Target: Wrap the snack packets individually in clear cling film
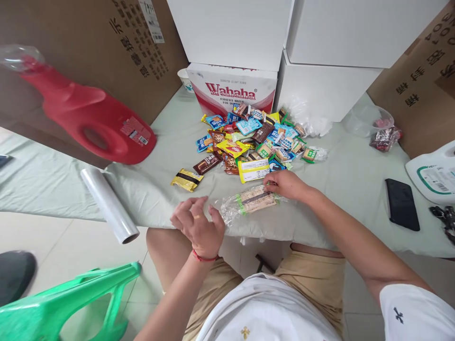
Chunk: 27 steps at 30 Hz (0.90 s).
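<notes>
A biscuit packet [256, 199] in clear crinkled wrap with green ends lies near the table's front edge. My right hand [286, 184] is closed on its right end, fingers bent over the top. Just left of the packet's loose wrap, my left hand [199, 222] is open with its fingers apart, at the table edge. Behind the packet lies a heap of small wrapped snacks [249, 137]. At the heap's front are a yellow-and-white packet [253, 170] and a brown cocoa packet [207, 164]. A yellow packet with a dark band [186, 180] lies apart at the left.
A red jug [95, 118] and a roll of clear film [109, 206] are on the left. At the back stands a Wahaha carton [231, 90] beside white boxes [330, 85]. A phone [401, 203] and white bottle [433, 173] lie right. A green stool [71, 303] stands below left.
</notes>
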Each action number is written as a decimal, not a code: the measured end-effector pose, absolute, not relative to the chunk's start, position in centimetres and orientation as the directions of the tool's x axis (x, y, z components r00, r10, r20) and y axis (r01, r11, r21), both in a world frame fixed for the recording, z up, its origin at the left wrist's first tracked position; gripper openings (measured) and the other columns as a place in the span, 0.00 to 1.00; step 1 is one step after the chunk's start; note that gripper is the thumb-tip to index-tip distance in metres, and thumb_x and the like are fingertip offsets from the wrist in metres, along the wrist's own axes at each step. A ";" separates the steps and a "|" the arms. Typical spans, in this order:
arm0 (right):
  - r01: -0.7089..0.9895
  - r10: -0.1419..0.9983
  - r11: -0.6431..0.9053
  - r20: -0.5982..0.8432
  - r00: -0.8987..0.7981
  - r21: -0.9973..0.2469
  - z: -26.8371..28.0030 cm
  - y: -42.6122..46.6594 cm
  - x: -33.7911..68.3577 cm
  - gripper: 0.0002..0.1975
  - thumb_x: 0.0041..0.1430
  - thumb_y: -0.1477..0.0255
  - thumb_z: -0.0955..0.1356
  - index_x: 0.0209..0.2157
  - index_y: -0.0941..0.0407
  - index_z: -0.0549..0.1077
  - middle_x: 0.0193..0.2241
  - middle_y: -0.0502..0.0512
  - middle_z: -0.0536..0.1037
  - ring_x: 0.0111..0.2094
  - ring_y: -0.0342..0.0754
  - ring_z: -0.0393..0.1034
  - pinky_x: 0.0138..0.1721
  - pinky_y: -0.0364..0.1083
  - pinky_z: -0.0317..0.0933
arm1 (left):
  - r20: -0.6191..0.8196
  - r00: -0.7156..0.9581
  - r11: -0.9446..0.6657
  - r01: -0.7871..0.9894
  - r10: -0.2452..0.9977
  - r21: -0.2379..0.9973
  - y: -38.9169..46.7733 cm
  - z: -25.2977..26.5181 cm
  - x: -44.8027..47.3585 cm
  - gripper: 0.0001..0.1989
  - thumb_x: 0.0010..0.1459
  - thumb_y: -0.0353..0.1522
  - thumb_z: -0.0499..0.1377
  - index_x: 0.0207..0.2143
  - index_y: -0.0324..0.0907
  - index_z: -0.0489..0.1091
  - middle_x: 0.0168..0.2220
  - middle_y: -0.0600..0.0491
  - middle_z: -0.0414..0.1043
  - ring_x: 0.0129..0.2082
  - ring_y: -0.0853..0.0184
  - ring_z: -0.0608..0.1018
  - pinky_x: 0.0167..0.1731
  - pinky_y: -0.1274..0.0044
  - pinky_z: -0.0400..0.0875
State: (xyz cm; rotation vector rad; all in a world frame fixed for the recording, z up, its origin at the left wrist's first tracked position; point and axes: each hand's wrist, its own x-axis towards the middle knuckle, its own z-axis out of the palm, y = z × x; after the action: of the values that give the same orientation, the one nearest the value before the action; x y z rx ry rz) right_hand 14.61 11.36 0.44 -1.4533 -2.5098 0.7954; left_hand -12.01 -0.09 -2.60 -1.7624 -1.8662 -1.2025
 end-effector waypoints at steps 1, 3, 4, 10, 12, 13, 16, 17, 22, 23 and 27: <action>0.763 0.827 0.420 -0.139 -0.545 -0.492 0.4 11.4 14.4 0.06 0.63 0.68 0.70 0.38 0.54 0.79 0.32 0.52 0.80 0.32 0.46 0.69 0.30 0.42 0.49 | 0.787 -0.094 -0.249 0.920 0.609 0.302 -0.8 -1.8 -11.3 0.15 0.59 0.29 0.57 0.49 0.45 0.71 0.46 0.42 0.71 0.52 0.50 0.73 0.52 0.55 0.65; 0.755 0.810 0.453 -0.135 -0.571 -0.474 0.4 11.5 14.1 0.06 0.63 0.68 0.70 0.38 0.54 0.79 0.34 0.53 0.81 0.34 0.47 0.70 0.32 0.42 0.51 | 0.827 0.180 -0.569 0.799 0.533 0.193 -1.6 -0.6 -9.6 0.17 0.60 0.27 0.55 0.51 0.49 0.71 0.45 0.47 0.74 0.51 0.55 0.75 0.52 0.59 0.67; 0.748 0.802 0.467 -0.131 -0.583 -0.472 0.3 11.6 14.1 0.06 0.63 0.69 0.69 0.38 0.54 0.79 0.35 0.53 0.81 0.35 0.47 0.71 0.32 0.43 0.51 | 0.786 0.321 -0.689 0.703 0.528 0.175 -1.5 -0.3 -8.7 0.19 0.61 0.27 0.54 0.53 0.49 0.70 0.46 0.48 0.76 0.52 0.57 0.76 0.53 0.61 0.67; 0.715 0.813 0.460 -0.075 -0.578 -0.526 -0.3 13.5 17.7 0.09 0.62 0.67 0.68 0.39 0.55 0.79 0.34 0.54 0.80 0.35 0.48 0.70 0.35 0.43 0.54 | 0.267 0.552 -0.612 0.737 0.790 0.286 2.6 -3.5 -6.2 0.24 0.71 0.34 0.48 0.67 0.47 0.62 0.66 0.47 0.66 0.67 0.54 0.65 0.66 0.53 0.52; 0.770 0.897 0.352 -0.042 -0.439 -0.532 -0.7 14.0 20.0 0.13 0.63 0.62 0.67 0.37 0.56 0.79 0.32 0.54 0.79 0.32 0.48 0.69 0.34 0.44 0.54 | 0.203 0.565 -0.600 0.749 0.800 0.280 3.5 -4.9 -6.6 0.25 0.71 0.36 0.48 0.69 0.49 0.58 0.69 0.47 0.61 0.69 0.54 0.61 0.67 0.52 0.50; 0.787 0.929 0.297 -0.025 -0.368 -0.540 -1.0 14.0 20.9 0.16 0.65 0.60 0.65 0.36 0.57 0.78 0.31 0.54 0.78 0.32 0.48 0.68 0.33 0.44 0.54 | 0.196 0.576 -0.609 0.743 0.793 0.277 3.6 -5.4 -6.9 0.26 0.71 0.36 0.48 0.70 0.49 0.56 0.70 0.47 0.59 0.70 0.54 0.59 0.67 0.52 0.49; 0.778 0.951 0.230 -0.037 -0.308 -0.584 -1.8 13.2 22.3 0.27 0.68 0.52 0.58 0.32 0.57 0.77 0.27 0.54 0.75 0.31 0.48 0.66 0.34 0.45 0.56 | 0.203 0.583 -0.617 0.736 0.787 0.279 3.5 -5.8 -7.4 0.26 0.72 0.37 0.48 0.71 0.50 0.55 0.70 0.47 0.58 0.71 0.55 0.58 0.68 0.53 0.47; 0.768 0.943 0.234 -0.053 -0.329 -0.596 -2.0 12.8 22.3 0.28 0.68 0.50 0.58 0.31 0.57 0.77 0.27 0.54 0.74 0.31 0.48 0.66 0.36 0.46 0.58 | 0.202 0.583 -0.616 0.735 0.787 0.281 3.3 -5.7 -7.4 0.26 0.72 0.37 0.48 0.71 0.50 0.55 0.70 0.48 0.58 0.71 0.55 0.58 0.68 0.53 0.47; 0.620 0.897 0.186 -0.125 -0.424 -0.762 -1.2 11.1 21.4 0.25 0.54 0.46 0.70 0.28 0.56 0.75 0.29 0.53 0.74 0.35 0.49 0.66 0.42 0.48 0.60 | 0.186 0.591 -0.618 0.726 0.785 0.301 3.2 -5.3 -7.4 0.25 0.73 0.37 0.46 0.70 0.51 0.56 0.71 0.50 0.58 0.70 0.56 0.59 0.67 0.54 0.49; 0.556 0.905 0.128 -0.132 -0.404 -0.821 -0.8 11.0 21.4 0.25 0.52 0.46 0.72 0.27 0.56 0.74 0.30 0.53 0.74 0.35 0.48 0.66 0.41 0.47 0.61 | 0.185 0.596 -0.622 0.720 0.781 0.307 3.2 -5.3 -7.4 0.25 0.73 0.37 0.46 0.70 0.51 0.56 0.71 0.50 0.58 0.70 0.56 0.59 0.67 0.54 0.49; 0.278 0.938 -0.186 -0.254 -0.237 -0.943 0.6 10.5 21.2 0.27 0.50 0.43 0.72 0.31 0.55 0.73 0.40 0.56 0.75 0.41 0.50 0.69 0.38 0.47 0.65 | 0.182 0.612 -0.635 0.703 0.769 0.319 3.2 -5.2 -7.4 0.25 0.73 0.36 0.46 0.69 0.51 0.57 0.70 0.50 0.59 0.70 0.57 0.60 0.67 0.55 0.50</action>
State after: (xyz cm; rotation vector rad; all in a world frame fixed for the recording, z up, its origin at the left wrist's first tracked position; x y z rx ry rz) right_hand 21.17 10.52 0.59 -1.4325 -1.4938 1.4570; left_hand -7.44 3.17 -5.21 -3.0113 -1.3954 -0.5144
